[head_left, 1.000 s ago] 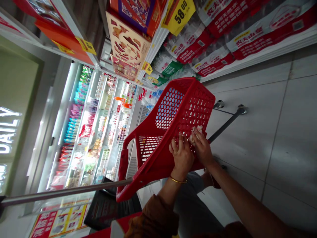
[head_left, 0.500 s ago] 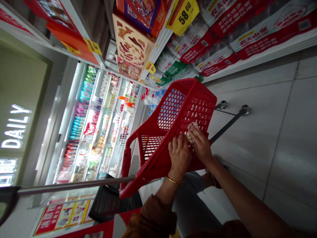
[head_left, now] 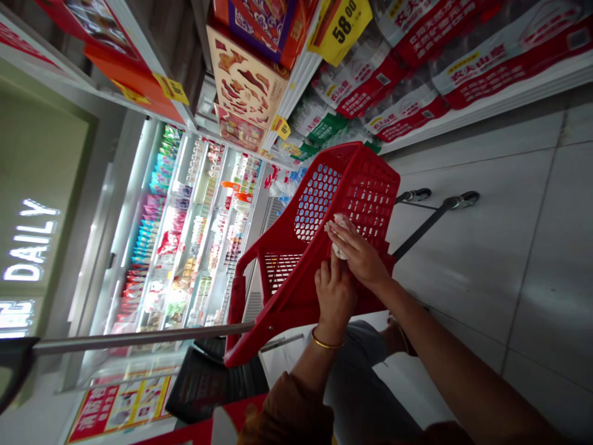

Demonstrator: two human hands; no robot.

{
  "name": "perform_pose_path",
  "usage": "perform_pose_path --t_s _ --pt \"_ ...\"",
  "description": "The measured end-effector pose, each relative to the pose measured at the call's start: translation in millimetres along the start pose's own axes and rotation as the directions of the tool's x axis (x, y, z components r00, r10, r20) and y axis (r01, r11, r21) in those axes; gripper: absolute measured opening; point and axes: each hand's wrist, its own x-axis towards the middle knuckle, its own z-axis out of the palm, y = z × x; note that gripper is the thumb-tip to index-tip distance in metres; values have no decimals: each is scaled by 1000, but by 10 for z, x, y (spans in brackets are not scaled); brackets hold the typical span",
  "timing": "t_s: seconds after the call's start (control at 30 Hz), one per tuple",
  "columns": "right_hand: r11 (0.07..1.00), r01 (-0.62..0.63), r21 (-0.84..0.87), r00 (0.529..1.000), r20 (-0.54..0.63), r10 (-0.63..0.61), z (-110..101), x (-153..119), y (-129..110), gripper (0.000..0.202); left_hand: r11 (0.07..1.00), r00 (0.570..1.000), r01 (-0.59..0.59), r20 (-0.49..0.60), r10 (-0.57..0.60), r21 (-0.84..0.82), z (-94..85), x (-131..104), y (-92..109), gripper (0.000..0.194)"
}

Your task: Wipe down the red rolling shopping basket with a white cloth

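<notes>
A red plastic shopping basket cart [head_left: 296,312] with perforated walls fills the middle of the view, which is turned sideways. My right hand [head_left: 364,256] presses a crumpled white cloth [head_left: 341,235] against the side of the basket, fingers over it. Just beside it, my left hand [head_left: 336,293], with a gold bangle at the wrist, rests on the same red wall. Its fingers lie stretched along the plastic with nothing held in them, and the thumb is hidden. The index fingertip reaches close to the cloth.
Bottled water packs [head_left: 365,80] line the low shelf, with a yellow price tag [head_left: 340,28] above. Lit shelves [head_left: 185,241] of packaged goods stand behind. The cart's wheels [head_left: 466,199] rest on grey floor tiles [head_left: 482,266]. Its metal handle bar [head_left: 139,337] extends left.
My right hand has slid the cloth left and slightly up along the basket wall. My left hand has stayed nearly in place. The basket and wheels have shifted slightly.
</notes>
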Motion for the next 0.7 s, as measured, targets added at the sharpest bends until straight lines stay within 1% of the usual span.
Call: perform_pose_path --t_s 0.1,0.23,0.37,0.47,0.57,0.63,0.7 --pt "1000 4 -24 999 53 -2 37 -13 73 57 1000 999 -1 36 0 4 17 -8 -30 43" --pt "998 -45 -48 997 61 48 105 -178 146 56 999 997 26 77 -25 -19 17 -4 -67 43" --pt "996 -70 -47 996 47 72 130 -284 161 57 998 997 32 71 -29 -50 -2 25 -85 41" --pt "995 -94 -34 995 42 95 139 -305 150 58 995 999 35 24 -33 -89 -15 79 -94 40" --pt "989 -142 -26 990 20 143 162 -324 149 57 992 994 57 -88 -67 -113 -52 183 -115 38" --pt "989 -149 -17 989 5 150 182 -342 156 58 987 980 112 -153 -129 -112 -99 277 -142 40" --pt "990 -138 -3 990 -20 138 200 -347 154 57 975 963 199 -161 -214 -101 -152 373 -173 48"
